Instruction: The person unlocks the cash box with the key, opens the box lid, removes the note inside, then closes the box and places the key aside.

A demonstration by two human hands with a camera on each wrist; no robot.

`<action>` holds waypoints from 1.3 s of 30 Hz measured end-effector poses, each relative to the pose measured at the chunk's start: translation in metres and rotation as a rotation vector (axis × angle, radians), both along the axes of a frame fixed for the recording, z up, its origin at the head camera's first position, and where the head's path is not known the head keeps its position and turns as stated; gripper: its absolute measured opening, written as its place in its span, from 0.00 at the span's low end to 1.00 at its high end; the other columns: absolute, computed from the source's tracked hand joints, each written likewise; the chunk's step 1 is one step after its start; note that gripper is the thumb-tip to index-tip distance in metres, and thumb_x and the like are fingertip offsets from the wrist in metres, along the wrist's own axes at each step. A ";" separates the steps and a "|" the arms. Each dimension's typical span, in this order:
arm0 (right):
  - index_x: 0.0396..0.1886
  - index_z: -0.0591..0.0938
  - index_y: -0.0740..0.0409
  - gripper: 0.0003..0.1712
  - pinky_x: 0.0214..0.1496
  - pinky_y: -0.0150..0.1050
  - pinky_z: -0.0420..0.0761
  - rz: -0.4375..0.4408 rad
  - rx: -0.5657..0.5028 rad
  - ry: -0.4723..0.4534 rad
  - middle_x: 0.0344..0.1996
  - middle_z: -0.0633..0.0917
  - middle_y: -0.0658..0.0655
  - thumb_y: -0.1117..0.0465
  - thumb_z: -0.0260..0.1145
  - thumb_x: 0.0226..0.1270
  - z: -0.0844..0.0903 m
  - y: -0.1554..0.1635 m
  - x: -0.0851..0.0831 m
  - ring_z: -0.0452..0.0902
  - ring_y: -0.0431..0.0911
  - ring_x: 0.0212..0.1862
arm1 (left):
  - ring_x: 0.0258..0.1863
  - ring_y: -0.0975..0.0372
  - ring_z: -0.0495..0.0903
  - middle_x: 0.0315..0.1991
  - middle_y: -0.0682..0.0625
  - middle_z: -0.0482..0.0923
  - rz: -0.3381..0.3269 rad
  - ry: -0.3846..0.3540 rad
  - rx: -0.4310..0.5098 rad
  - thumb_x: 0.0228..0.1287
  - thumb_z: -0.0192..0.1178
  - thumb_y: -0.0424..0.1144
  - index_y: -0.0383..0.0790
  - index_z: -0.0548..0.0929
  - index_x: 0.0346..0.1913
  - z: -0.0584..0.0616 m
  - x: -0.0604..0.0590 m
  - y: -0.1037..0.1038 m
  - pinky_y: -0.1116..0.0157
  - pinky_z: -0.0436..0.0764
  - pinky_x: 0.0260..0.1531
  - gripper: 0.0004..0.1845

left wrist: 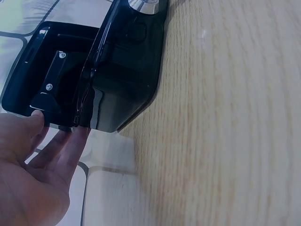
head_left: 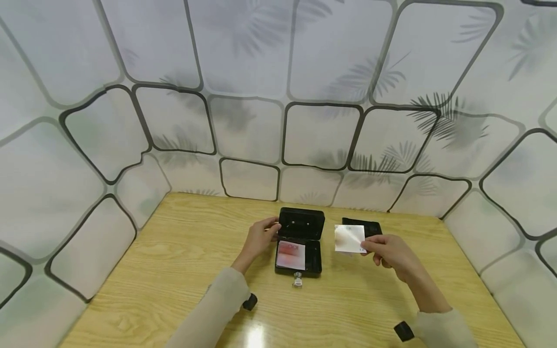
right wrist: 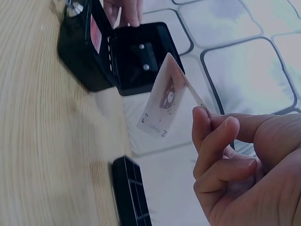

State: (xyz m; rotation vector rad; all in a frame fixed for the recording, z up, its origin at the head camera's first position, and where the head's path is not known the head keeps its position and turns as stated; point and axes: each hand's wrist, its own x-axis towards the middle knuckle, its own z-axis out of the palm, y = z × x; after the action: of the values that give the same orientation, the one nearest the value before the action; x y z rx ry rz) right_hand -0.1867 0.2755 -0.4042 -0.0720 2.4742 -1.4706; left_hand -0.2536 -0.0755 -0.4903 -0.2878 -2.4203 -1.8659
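A small black cash box stands on the table with its lid raised. A reddish banknote lies in the left part of the box. My left hand holds the lid's left edge, thumb on the inside and fingers behind, as the left wrist view shows. To the right of the box, my right hand pinches a folded banknote between thumb and fingers, above the table. In the head view this held note looks pale from glare and partly covers a black compartment tray.
Keys or a metal lock piece hang at the box's front. The wooden table meets patterned covering at the back and sides. A glare spot lies near the table's front.
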 end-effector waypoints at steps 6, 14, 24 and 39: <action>0.53 0.84 0.71 0.22 0.20 0.29 0.64 -0.013 0.023 -0.005 0.32 0.84 0.54 0.54 0.65 0.78 -0.002 0.017 0.003 0.70 0.40 0.22 | 0.38 0.46 0.89 0.51 0.31 0.84 -0.008 0.005 0.009 0.77 0.58 0.31 0.26 0.82 0.60 0.001 0.000 -0.001 0.58 0.91 0.38 0.15; 0.49 0.85 0.70 0.19 0.20 0.29 0.65 -0.034 0.011 -0.029 0.33 0.85 0.53 0.55 0.65 0.78 -0.009 0.032 0.009 0.72 0.39 0.23 | 0.38 0.46 0.89 0.52 0.31 0.84 -0.005 -0.008 0.002 0.77 0.58 0.31 0.26 0.81 0.61 0.001 0.000 0.001 0.57 0.91 0.40 0.16; 0.47 0.86 0.67 0.16 0.20 0.28 0.65 -0.055 -0.013 -0.089 0.32 0.86 0.52 0.57 0.66 0.77 -0.028 0.036 0.011 0.71 0.39 0.23 | 0.40 0.46 0.89 0.54 0.31 0.83 -0.003 -0.021 -0.008 0.78 0.58 0.33 0.26 0.80 0.63 0.000 -0.001 0.002 0.56 0.91 0.41 0.18; 0.49 0.85 0.72 0.16 0.19 0.27 0.63 -0.022 -0.005 -0.110 0.31 0.87 0.54 0.60 0.66 0.76 -0.048 0.022 0.010 0.73 0.39 0.23 | 0.41 0.47 0.89 0.54 0.31 0.83 -0.002 -0.021 -0.018 0.78 0.58 0.33 0.26 0.80 0.63 0.000 0.000 0.000 0.58 0.91 0.41 0.17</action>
State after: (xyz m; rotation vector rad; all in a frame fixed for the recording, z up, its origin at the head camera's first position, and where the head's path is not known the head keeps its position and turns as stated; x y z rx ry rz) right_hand -0.1767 0.2975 -0.4522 0.0339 2.3908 -1.4494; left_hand -0.2539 -0.0755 -0.4906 -0.2726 -2.4527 -1.8584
